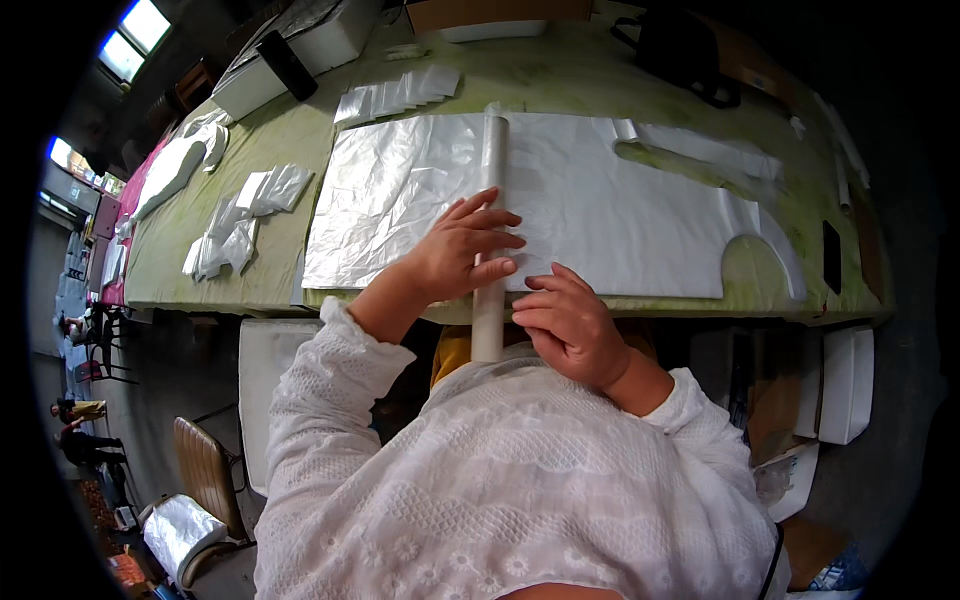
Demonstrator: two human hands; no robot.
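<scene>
A long whitish roll (pixel 489 315) lies across a large flat white plastic bag (pixel 620 215), its near end sticking out past the table edge toward my body. The bag has handle-like strips at its right end, and its left part (pixel 385 205) is shiny and wrinkled. My left hand (pixel 465 245) rests over the middle of the roll, fingers spread and laid across it. Just right of the roll's near end, my right hand (pixel 572 325) is loosely curved with fingers apart. Nothing shows in its grasp.
Small folded plastic bags (pixel 235 230) lie at the left, and more bags (pixel 400 95) at the back. A black phone-like slab (pixel 831 257) sits near the right edge. Farther back are a black cylinder (pixel 287 66) and a black bag (pixel 668 50). A chair (pixel 210 470) stands lower left.
</scene>
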